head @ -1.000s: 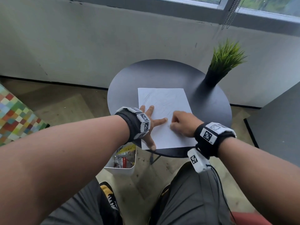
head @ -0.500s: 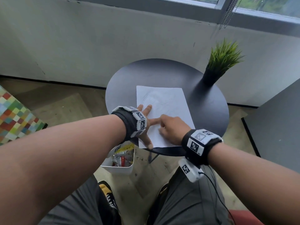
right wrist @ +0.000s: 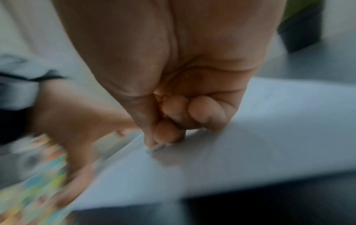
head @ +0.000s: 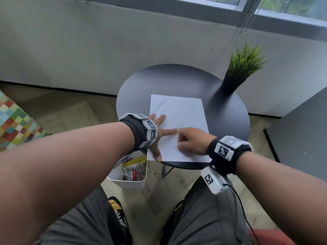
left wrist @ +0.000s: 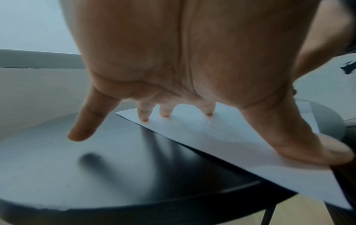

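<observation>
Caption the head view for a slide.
Left hand spread on paper on a round black table, right hand pressing it with curled fingers, plant behind.

One paper sheet (head: 178, 110), one table (head: 159, 80), one plant (head: 245, 62), one bin (head: 127, 183), two hands (head: 156, 138) (head: 192, 141)

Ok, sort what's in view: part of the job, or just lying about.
In the job: sheet of paper; left hand pressing it flat; right hand curled on it; round table.
Lying about: potted plant; white bin; colourful checked fabric.

No text reads clearly — only black-and-white marker squares (head: 222, 150) on the wristbands (head: 134, 131).
</observation>
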{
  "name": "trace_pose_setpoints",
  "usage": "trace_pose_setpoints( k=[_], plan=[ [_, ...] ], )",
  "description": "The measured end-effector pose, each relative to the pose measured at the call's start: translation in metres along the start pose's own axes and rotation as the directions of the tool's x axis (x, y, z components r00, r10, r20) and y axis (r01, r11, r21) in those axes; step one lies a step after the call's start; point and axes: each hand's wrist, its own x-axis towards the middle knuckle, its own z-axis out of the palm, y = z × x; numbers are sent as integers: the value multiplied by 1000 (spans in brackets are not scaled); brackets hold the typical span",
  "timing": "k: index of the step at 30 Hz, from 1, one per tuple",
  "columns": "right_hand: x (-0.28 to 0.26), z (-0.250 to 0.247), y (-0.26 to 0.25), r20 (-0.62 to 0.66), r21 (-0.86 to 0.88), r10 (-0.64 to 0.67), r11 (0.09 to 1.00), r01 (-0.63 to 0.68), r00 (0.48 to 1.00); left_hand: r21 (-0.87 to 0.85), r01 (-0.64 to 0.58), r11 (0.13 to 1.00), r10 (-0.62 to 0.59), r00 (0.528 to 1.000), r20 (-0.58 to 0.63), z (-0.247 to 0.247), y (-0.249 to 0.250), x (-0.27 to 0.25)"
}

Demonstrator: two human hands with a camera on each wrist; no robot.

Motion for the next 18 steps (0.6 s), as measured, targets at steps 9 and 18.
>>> trace_pose_setpoints(
  k=[9, 18],
  plan=[
    [5, 10, 16, -192, 75, 148, 988, -135, 970, -125, 53, 991, -68, 991, -114, 3, 17, 0],
    [-6, -4, 17, -114, 8, 113, 994, -113, 987, -48, 34, 998, -41, 991, -131, 3, 14, -3]
  ],
)
